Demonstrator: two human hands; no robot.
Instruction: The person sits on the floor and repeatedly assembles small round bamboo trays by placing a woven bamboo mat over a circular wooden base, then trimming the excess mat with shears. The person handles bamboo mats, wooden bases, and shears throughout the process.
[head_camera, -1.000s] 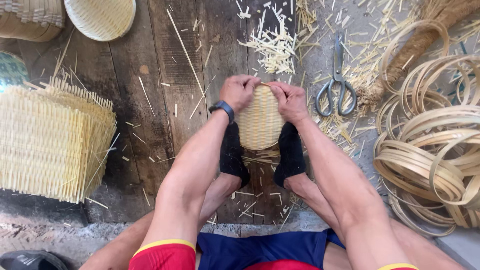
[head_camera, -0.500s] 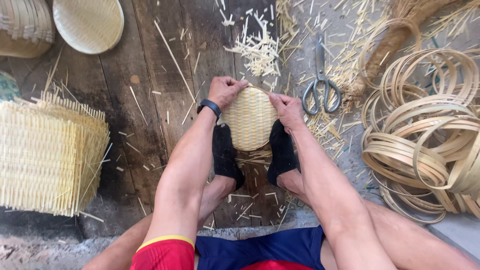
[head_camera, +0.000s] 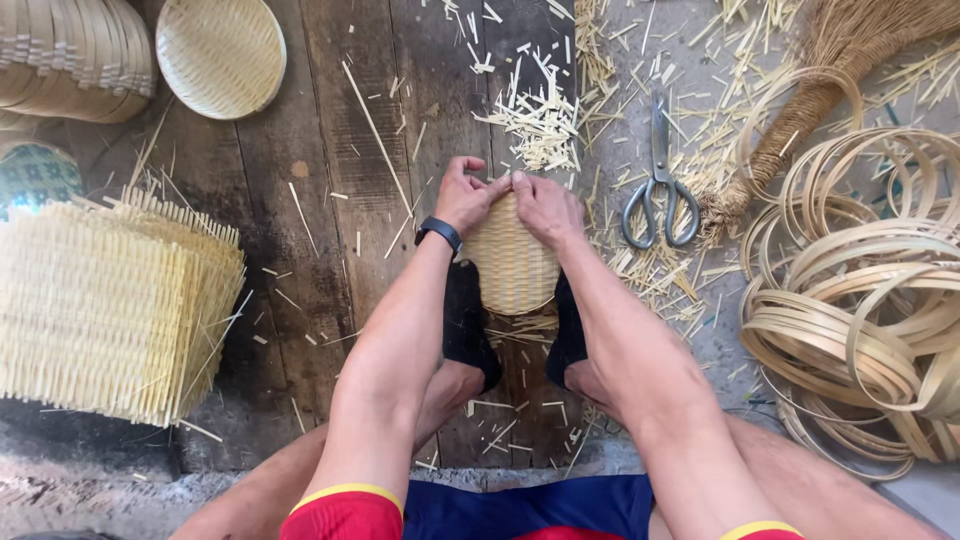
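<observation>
You hold the small woven bamboo basket (head_camera: 512, 262) upright on the wooden floor (head_camera: 330, 200), wedged between your dark-socked feet (head_camera: 468, 325). Your left hand (head_camera: 465, 195) and right hand (head_camera: 545, 208) press its far rim, fingers curled tight, as half a second ago. Scissors (head_camera: 658, 195) lie right; woven mats (head_camera: 110, 310) sit stacked left.

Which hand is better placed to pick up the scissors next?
Right, probably. The right hand sits on the woven basket's top edge nearest the scissors; the left hand would have to cross over it.
</observation>
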